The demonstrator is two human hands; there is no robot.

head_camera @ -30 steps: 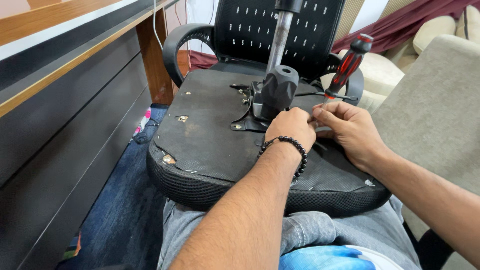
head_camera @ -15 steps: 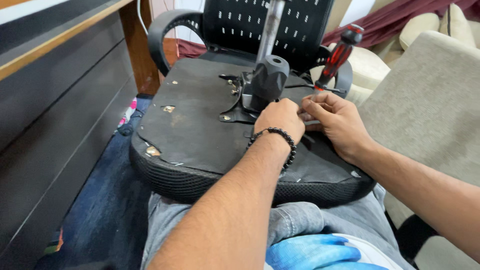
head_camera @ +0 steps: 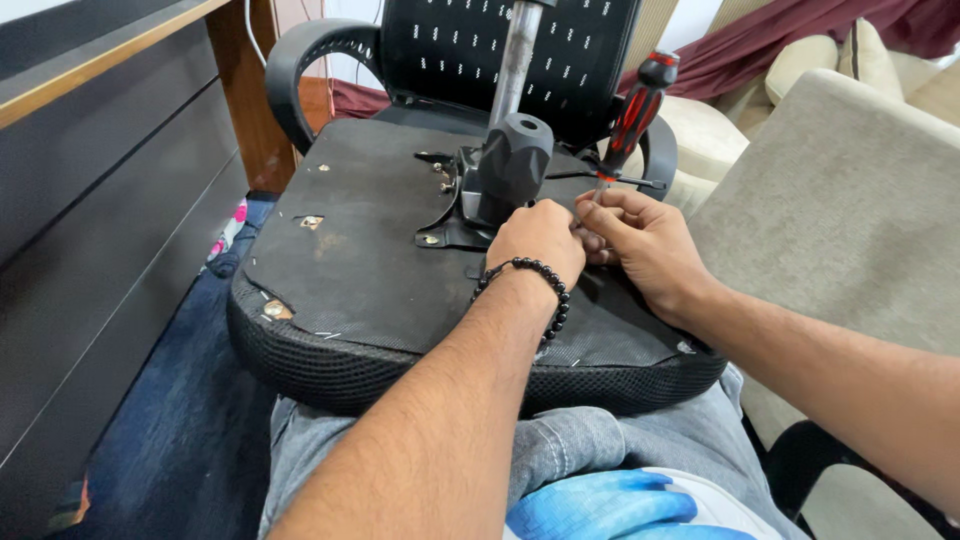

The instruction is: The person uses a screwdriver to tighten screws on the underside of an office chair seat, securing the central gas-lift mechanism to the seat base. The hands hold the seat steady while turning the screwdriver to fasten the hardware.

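A red-and-black-handled screwdriver stands nearly upright, leaning slightly right, in the upper centre-right of the frame, its thin metal shaft running down to the fingers at mid-frame. The upturned black office-chair seat, with its dusty fabric underside, mesh rim and grey metal cylinder housing, fills the centre of the frame.

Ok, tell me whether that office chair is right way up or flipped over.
Flipped over: the chair lies seat-down across the person's lap, its underside and metal post pointing up.

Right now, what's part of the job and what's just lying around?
In use: upturned chair seat, mechanism, screwdriver, left hand, right hand.
Lying about: desk, sofa, rug.
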